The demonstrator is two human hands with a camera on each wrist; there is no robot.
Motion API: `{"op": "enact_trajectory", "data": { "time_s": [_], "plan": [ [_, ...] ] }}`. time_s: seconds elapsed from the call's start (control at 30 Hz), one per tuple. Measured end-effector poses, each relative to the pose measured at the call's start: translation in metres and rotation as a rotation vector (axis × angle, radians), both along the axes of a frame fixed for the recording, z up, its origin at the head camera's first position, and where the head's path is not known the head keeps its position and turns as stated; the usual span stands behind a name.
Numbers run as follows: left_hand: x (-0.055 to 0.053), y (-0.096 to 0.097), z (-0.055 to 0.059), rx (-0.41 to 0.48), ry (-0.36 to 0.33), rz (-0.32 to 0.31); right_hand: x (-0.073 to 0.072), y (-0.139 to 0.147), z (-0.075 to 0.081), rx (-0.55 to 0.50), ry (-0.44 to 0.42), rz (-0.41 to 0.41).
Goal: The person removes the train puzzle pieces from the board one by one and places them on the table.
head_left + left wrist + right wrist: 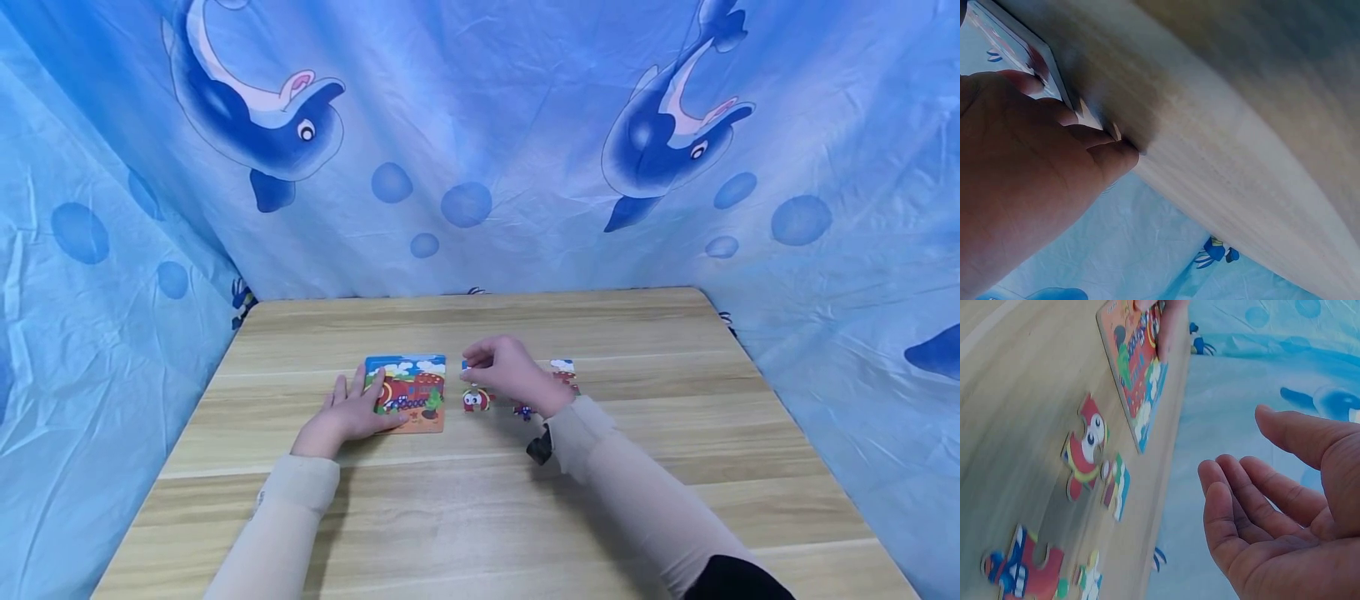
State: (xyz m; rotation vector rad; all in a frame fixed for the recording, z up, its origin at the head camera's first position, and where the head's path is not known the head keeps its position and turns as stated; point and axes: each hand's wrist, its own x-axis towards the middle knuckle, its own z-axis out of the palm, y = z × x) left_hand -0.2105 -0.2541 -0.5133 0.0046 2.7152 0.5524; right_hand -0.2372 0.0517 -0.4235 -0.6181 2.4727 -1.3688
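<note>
My left hand [351, 414] rests with spread fingers over the left side of a flat picture puzzle board [427, 392], which shows a red train under a cloudy sky. In the left wrist view, the fingers touch the board's edge. My right hand [510, 369] hovers above the table to the right of the board. In the right wrist view, its fingers are loosely bent, thumb apart, with nothing between them. Below it lie loose jigsaw pieces: a red one with cartoon eyes [1092, 439], a cloud-and-sky piece [1117, 487], and a red-and-blue piece [1038, 575].
Another cloud piece [562, 365] lies behind the right wrist, partly hidden. The wooden table [450, 517] is bounded at the back and sides by a blue dolphin-print curtain [510, 100]. A black object [539, 448] sits at the right cuff.
</note>
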Motion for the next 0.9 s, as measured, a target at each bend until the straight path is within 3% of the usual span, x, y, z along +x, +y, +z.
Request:
{"op": "enact_trajectory", "data": {
  "time_s": [0.3,0.57,0.9],
  "plan": [
    [-0.003,-0.002,-0.003,0.02,0.017,0.002,-0.003,-0.031,-0.01,0.041,-0.016,0.03],
    [0.005,0.002,0.011,0.016,0.003,0.003,-0.003,-0.053,-0.019,0.125,-0.008,0.076],
    [0.003,-0.002,0.002,0.03,0.029,-0.007,0.001,-0.077,-0.027,0.267,0.001,0.144]
  ]
}}
